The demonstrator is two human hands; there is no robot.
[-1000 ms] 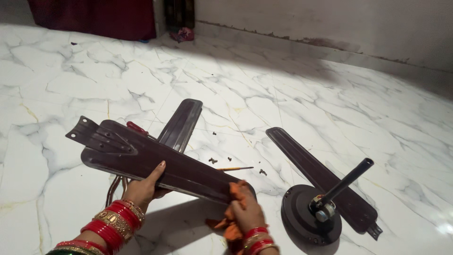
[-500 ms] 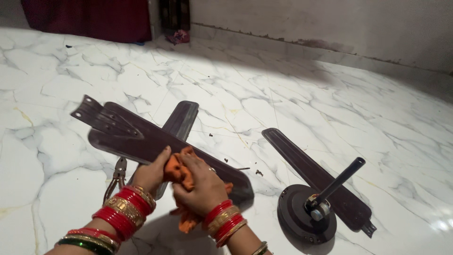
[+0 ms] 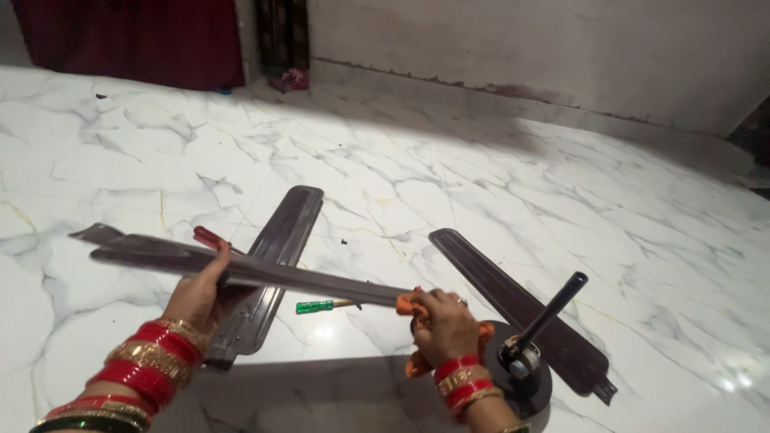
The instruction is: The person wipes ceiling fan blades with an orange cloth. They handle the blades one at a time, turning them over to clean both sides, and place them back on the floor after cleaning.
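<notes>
Left hand (image 3: 199, 295) closed under a dark fan blade (image 3: 241, 269), right hand (image 3: 443, 325) clamped on an orange cloth (image 3: 411, 303) at the blade tip, green screwdriver (image 3: 314, 306) on the marble floor (image 3: 481, 192)

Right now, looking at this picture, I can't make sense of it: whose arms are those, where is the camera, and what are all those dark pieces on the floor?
The camera sits on a person's head and looks down, so the two arms with red and gold bangles are that person's own. The left hand supports a long dark fan blade, held edge-on above a white marble floor. The right hand grips an orange cloth pressed against the blade's end. On the floor lie two more blades: one under the held one, another to the right. Beside that sits the round fan motor with its dark rod. A green-handled screwdriver lies between.
</notes>
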